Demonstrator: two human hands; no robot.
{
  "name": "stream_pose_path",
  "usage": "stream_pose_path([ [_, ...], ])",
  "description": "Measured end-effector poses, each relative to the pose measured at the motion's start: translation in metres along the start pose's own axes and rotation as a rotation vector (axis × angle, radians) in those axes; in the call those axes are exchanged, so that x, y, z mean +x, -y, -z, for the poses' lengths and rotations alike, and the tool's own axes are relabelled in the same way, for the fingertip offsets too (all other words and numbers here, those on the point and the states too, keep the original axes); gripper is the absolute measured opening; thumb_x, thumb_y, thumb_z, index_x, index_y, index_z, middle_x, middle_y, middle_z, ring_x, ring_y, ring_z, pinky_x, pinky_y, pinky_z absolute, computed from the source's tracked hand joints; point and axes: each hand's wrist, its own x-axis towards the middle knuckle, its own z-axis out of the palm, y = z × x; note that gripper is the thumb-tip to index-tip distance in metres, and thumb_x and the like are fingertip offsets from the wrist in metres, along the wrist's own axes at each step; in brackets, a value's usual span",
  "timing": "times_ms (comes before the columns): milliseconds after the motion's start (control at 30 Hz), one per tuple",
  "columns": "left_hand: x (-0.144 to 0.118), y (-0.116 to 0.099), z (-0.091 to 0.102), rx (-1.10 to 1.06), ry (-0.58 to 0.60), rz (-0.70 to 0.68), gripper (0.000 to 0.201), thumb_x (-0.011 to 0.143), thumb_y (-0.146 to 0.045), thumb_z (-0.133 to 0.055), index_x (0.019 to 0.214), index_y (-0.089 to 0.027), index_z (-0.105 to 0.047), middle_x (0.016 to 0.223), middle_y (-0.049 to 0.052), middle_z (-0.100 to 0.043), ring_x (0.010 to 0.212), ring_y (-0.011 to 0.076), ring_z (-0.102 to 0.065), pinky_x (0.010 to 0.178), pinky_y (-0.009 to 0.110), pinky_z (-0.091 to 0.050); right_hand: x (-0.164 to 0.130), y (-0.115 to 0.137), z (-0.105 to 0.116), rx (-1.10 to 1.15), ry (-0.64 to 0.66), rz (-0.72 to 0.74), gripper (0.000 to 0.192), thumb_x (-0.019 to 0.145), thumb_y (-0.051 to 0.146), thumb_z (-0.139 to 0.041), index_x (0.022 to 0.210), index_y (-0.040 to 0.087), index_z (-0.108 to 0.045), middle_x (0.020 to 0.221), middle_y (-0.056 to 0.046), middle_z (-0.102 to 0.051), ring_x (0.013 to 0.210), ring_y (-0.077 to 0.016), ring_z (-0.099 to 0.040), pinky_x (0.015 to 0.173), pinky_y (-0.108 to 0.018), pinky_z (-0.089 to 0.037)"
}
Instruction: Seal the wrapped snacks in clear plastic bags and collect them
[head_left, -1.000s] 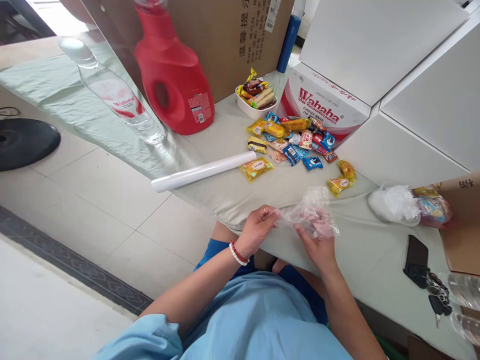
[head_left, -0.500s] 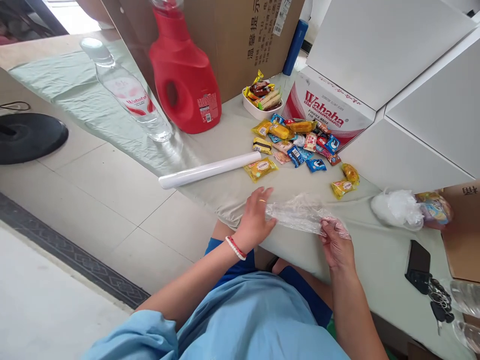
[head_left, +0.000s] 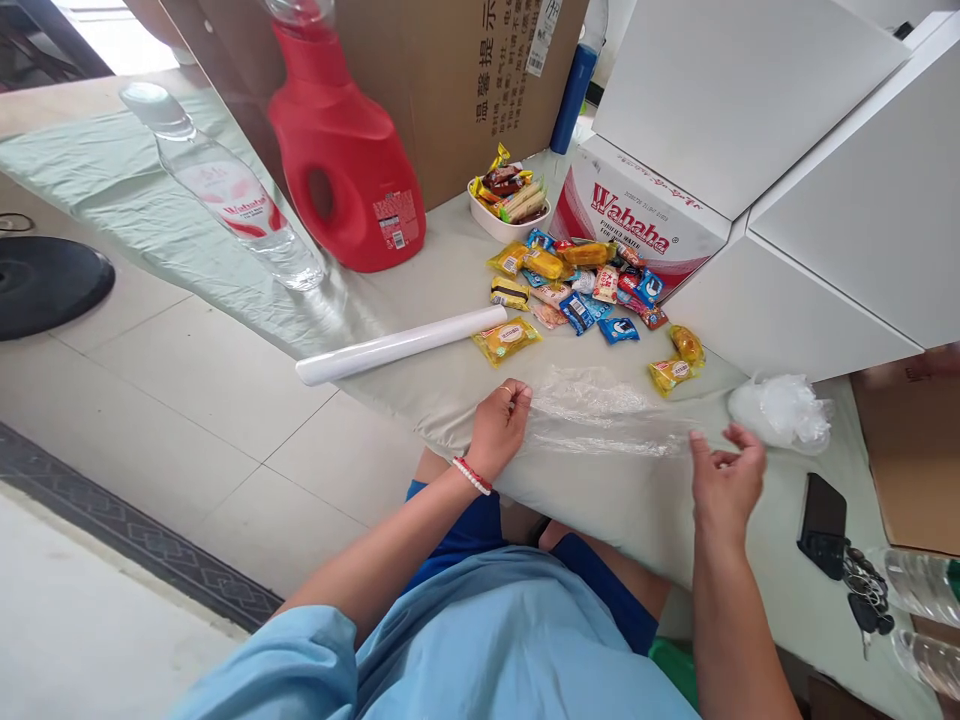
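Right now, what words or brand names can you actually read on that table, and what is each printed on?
"Wahaha": white-and-red cardboard carton.
"Wahaha": clear plastic water bottle, on its label.
Chinese characters, partly cut off: big brown cardboard box.
Red plastic detergent jug label and small snack wrappers: too small to read.

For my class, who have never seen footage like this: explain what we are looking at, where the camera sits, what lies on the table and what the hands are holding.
There is no machine here. The camera is worn on a person's head, looking down at their own bare hands. The left hand and the right hand each pinch an end of a clear plastic bag, stretched flat on the table. Beyond it lie a pile of wrapped snacks, a white roll, a red jug, a water bottle and a Wahaha box. A crumpled bag, a phone and keys lie at the right.
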Motion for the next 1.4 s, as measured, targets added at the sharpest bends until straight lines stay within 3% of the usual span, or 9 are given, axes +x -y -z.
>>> stream_pose_path([
  [67,-0.003,0.000,-0.001,-0.013,-0.018,-0.038,0.022,0.098,-0.040,-0.058,0.085,-0.023,-0.065,0.075,0.000,-0.062,0.068,0.0169,-0.053,0.070,0.029,-0.039,0.015,0.017,0.002,-0.063,-0.094,0.178,0.049,0.085,0.052,-0.073,0.121,0.019,-0.068,0.117,-0.009,-0.065,0.073,-0.0151,-0.051,0.082,-0.037,-0.048],
  [133,-0.003,-0.001,-0.001,-0.022,-0.023,-0.094,0.021,0.098,-0.039,-0.059,0.089,-0.022,-0.068,0.082,0.002,-0.066,0.074,0.0177,-0.057,0.073,0.029,-0.042,0.026,0.041,-0.003,-0.061,-0.024,0.364,0.035,0.093,0.051,-0.065,0.106,0.020,-0.072,0.101,-0.007,-0.068,0.083,-0.0198,-0.056,0.088,-0.039,-0.047],
  [300,-0.002,-0.005,0.005,-0.014,0.026,-0.235,0.024,0.100,-0.041,-0.057,0.096,-0.022,-0.072,0.086,0.004,-0.068,0.079,0.0179,-0.059,0.077,0.030,-0.046,0.041,0.087,-0.046,-0.024,0.640,0.727,0.049,0.092,0.053,-0.069,0.134,0.028,-0.066,0.123,-0.009,-0.071,0.131,-0.0303,-0.051,0.111,-0.049,-0.038],
  [433,-0.001,-0.001,0.011,-0.042,0.021,-0.160,0.024,0.097,-0.042,-0.061,0.094,-0.021,-0.070,0.087,0.003,-0.069,0.071,0.0145,-0.057,0.069,0.028,-0.046,0.048,0.088,-0.081,0.069,1.018,0.652,0.032,0.093,0.051,-0.068,0.111,0.025,-0.074,0.094,-0.006,-0.072,0.105,-0.0261,-0.062,0.096,-0.042,-0.048],
  [600,0.000,0.007,0.017,-0.220,0.078,0.031,0.025,0.086,-0.043,-0.075,0.090,-0.020,-0.067,0.071,-0.003,-0.057,0.060,0.0102,-0.045,0.060,0.024,-0.039,0.046,0.085,-0.086,0.131,0.842,0.756,0.016,0.097,0.038,-0.067,0.098,0.025,-0.077,0.082,-0.003,-0.064,0.085,-0.0208,-0.058,0.084,-0.037,-0.047],
  [800,0.003,-0.008,0.017,-0.594,0.300,0.100,0.041,0.085,-0.060,-0.070,0.083,-0.019,-0.065,0.100,0.005,-0.060,0.097,0.0186,-0.058,0.081,0.029,-0.051,0.041,0.089,-0.072,0.174,0.712,0.943,0.020,0.099,0.026,-0.063,0.098,0.030,-0.083,0.086,-0.004,-0.062,0.091,-0.0213,-0.058,0.085,-0.038,-0.047],
  [967,0.007,-0.020,0.005,-0.394,0.360,0.185,0.043,0.079,-0.060,-0.077,0.092,-0.020,-0.067,0.091,0.002,-0.063,0.087,0.0165,-0.057,0.076,0.027,-0.047,0.038,0.089,-0.065,0.185,0.672,1.008,0.023,0.098,0.022,-0.063,0.094,0.032,-0.084,0.085,-0.004,-0.060,0.092,-0.0212,-0.058,0.083,-0.038,-0.047],
  [1200,0.015,-0.022,-0.002,-0.585,0.304,0.325,0.039,0.071,-0.053,-0.082,0.077,-0.019,-0.064,0.079,-0.001,-0.062,0.070,0.0114,-0.054,0.065,0.024,-0.041,0.025,0.078,-0.035,0.150,0.553,1.044,0.026,0.097,0.015,-0.064,0.096,0.033,-0.083,0.093,-0.004,-0.062,0.102,-0.0222,-0.057,0.097,-0.044,-0.047],
  [1400,0.034,-0.015,-0.008,-0.550,0.135,0.383,0.028,0.074,-0.042,-0.077,0.076,-0.020,-0.059,0.077,-0.002,-0.063,0.065,0.0090,-0.056,0.057,0.020,-0.039,-0.025,0.040,0.004,0.031,0.349,1.044,0.035,0.092,0.002,-0.065,0.103,0.032,-0.078,0.096,-0.004,-0.062,0.112,-0.0243,-0.055,0.094,-0.042,-0.052],
])
